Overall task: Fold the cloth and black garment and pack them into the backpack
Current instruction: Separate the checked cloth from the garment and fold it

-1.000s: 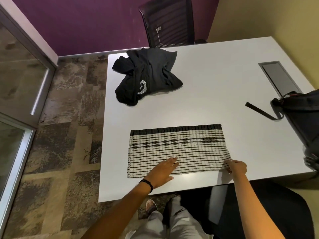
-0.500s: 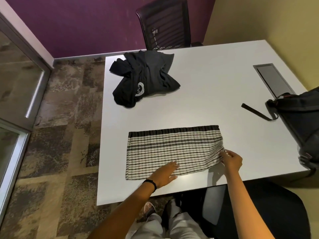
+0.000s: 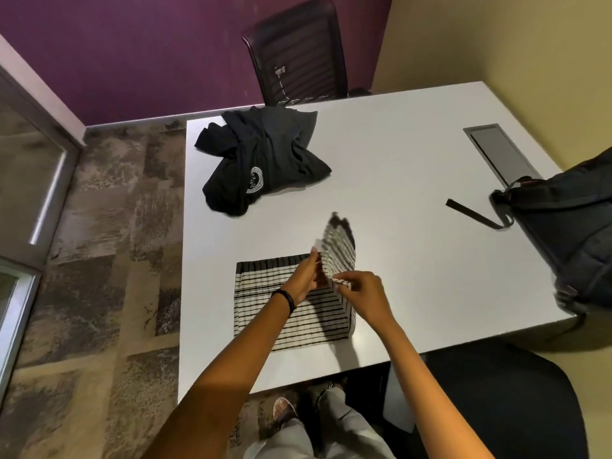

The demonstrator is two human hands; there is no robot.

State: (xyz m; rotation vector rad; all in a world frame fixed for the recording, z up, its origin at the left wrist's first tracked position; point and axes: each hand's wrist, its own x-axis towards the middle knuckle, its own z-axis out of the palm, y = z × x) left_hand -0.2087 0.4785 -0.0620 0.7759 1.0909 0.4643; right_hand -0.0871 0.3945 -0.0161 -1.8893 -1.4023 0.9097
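1. We note the white rectangular table (image 3: 414, 193) carries all three task items, well apart from one another.
2. We find the black fabric backpack (image 3: 563, 233) at the table's right edge; we cannot tell whether its opening is unzipped.
3. We record the crumpled black garment with a round white emblem (image 3: 261, 160) unfolded at the far left corner.
4. We observe the cream cloth with thin black stripes (image 3: 291, 313) near the front edge, its right end lifted and standing over the flat part, mid-fold.
5. Our right hand (image 3: 364, 293) is closed in a pinch on the raised end's near corner.
6. Our left hand (image 3: 304, 276) stands edge-on at the fold line, fingers straight, gripping nothing we can confirm.
7. We judge the fold is best done by carrying the raised end leftward, matching edges squarely and pressing the crease flat.
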